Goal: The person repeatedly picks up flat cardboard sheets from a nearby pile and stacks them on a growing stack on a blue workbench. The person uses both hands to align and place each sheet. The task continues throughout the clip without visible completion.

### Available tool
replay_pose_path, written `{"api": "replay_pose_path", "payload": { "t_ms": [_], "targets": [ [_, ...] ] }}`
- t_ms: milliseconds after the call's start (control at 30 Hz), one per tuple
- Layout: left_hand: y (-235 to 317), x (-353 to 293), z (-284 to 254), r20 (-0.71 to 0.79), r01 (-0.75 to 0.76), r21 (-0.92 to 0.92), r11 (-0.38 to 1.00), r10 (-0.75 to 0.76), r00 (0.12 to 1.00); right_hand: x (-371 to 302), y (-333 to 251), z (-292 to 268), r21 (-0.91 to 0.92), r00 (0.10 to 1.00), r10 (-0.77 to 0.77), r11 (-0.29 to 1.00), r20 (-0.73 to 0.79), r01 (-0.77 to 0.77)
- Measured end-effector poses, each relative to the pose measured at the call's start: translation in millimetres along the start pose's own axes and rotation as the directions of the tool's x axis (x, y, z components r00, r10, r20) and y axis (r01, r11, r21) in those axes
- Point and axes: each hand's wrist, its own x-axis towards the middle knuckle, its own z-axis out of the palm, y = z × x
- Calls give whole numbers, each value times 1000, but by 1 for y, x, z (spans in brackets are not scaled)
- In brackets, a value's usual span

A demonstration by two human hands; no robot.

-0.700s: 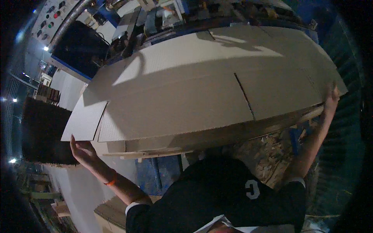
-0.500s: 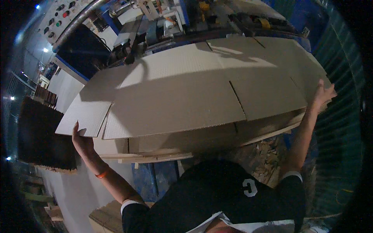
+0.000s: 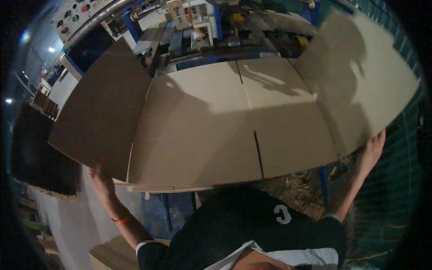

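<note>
A large brown cardboard sheet (image 3: 202, 126), creased and slotted, lies in front of me with both end panels folded up. My left hand (image 3: 102, 183) is at the lower edge of the raised, shadowed left panel (image 3: 101, 112), its fingers partly hidden behind the board and blurred. At the right, my right hand (image 3: 373, 152) holds the bottom edge of the lit right panel (image 3: 360, 85), fingers upward against its outer side. The middle of the sheet stays flat, with dark slots cut into its near and far sides.
Beyond the sheet stands a machine with rollers and belts (image 3: 202, 36). A control panel with buttons (image 3: 76, 15) is at the far left. Stacked dark board (image 3: 42, 153) stands on the left, scraps (image 3: 301, 191) lie below right, and a green corrugated wall (image 3: 391, 189) runs along the right.
Both end panels have swung up from nearly flat. The sheet has come nearer to me, covering most of the cardboard beneath. Both hands have moved lower.
</note>
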Motion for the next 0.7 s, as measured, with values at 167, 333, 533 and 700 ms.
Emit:
{"api": "replay_pose_path", "payload": {
  "t_ms": [167,333,533,700],
  "targets": [
    [3,-86,63,399,-185,8,983,167,902,-116,-20,33,-84,643,-216,912,735,402],
    [16,-92,106,855,-725,313,613,149,496,-122,-10,49,-137,305,-95,743,948,655],
    [19,-83,116,891,-738,328,590,66,448,-99,-3,57,-103,208,-32,790,978,604],
    [10,-60,129,874,-748,338,571,106,475,-55,23,84,-56,124,-22,801,992,596]
  ]
}}
